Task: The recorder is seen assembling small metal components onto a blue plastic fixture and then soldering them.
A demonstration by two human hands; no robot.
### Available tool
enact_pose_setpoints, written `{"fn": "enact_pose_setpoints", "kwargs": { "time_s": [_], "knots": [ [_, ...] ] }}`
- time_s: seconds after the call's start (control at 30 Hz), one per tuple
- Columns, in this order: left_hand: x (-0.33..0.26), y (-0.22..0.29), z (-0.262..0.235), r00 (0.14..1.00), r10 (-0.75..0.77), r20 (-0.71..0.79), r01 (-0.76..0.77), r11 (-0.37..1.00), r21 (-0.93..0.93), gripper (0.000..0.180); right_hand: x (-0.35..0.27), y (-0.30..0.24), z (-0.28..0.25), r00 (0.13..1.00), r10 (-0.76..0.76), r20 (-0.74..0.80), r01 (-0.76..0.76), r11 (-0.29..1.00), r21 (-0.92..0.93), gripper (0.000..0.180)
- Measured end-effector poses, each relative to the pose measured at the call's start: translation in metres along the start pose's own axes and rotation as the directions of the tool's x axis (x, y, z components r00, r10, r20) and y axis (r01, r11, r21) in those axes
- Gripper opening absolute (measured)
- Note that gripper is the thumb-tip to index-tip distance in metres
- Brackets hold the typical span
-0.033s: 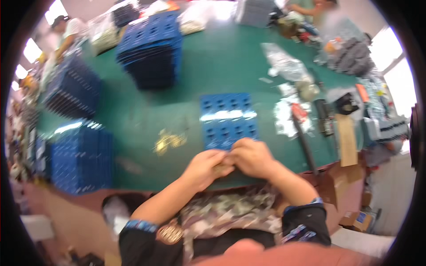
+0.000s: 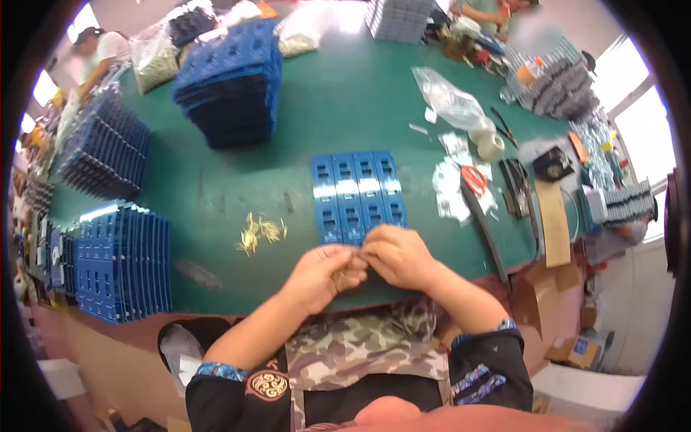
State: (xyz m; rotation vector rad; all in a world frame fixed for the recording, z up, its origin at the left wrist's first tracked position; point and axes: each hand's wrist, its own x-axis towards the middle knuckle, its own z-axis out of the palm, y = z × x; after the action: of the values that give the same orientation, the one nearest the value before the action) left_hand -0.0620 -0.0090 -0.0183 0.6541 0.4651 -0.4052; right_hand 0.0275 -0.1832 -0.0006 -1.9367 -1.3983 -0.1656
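A flat row of blue slotted panels [image 2: 348, 189] lies on the green table in front of me. My left hand [image 2: 324, 273] is closed at its near edge, fingers curled; a yellowish glint shows in them, too small to name. My right hand [image 2: 400, 256] is closed in a pinch, its fingertips meeting the left ones by the panels' near edge. What the fingertips hold is hidden. A loose pile of thin yellow pin-like pieces [image 2: 260, 232] lies to the left of the panels.
Tall stacks of blue panels [image 2: 229, 83] stand far left, with more panels [image 2: 122, 263] at the near left edge. To the right lie orange-handled scissors [image 2: 473, 180], a long dark bar [image 2: 484, 230], a cardboard strip [image 2: 553, 227], white spools [image 2: 489, 144] and a clear bag [image 2: 450, 99].
The view has turned slightly, so the table's things sit a little further left, and the picture is sharper. Both hands stay together at the panels' near edge.
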Motion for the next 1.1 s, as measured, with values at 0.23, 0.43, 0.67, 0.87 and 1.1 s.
{"fn": "enact_pose_setpoints", "kwargs": {
  "time_s": [0.23,0.43,0.67,0.87,1.1],
  "knots": [
    [-0.011,0.006,0.0,0.993,-0.003,0.12,-0.002,0.999,0.048,0.022,0.007,-0.003,-0.015,0.999,0.006,-0.041,-0.006,1.0,-0.001,0.013],
    [-0.001,0.002,-0.005,0.982,-0.029,0.186,0.019,0.998,0.055,0.028,0.006,-0.007,-0.02,0.998,0.06,-0.018,-0.057,0.992,0.116,0.013],
    [-0.006,0.001,-0.002,0.991,0.009,0.137,-0.021,0.996,0.084,0.03,0.008,-0.018,-0.016,0.967,0.243,0.082,-0.256,0.93,0.265,0.015],
    [-0.004,-0.002,0.0,0.995,0.067,0.068,-0.078,0.981,0.18,0.036,0.006,-0.024,0.0,0.95,0.312,0.006,-0.307,0.931,0.196,0.01],
    [-0.003,-0.003,-0.001,0.997,0.037,0.07,-0.054,0.965,0.259,0.042,0.003,-0.021,-0.002,0.962,0.268,0.058,-0.274,0.941,0.196,0.009]
  ]
}}
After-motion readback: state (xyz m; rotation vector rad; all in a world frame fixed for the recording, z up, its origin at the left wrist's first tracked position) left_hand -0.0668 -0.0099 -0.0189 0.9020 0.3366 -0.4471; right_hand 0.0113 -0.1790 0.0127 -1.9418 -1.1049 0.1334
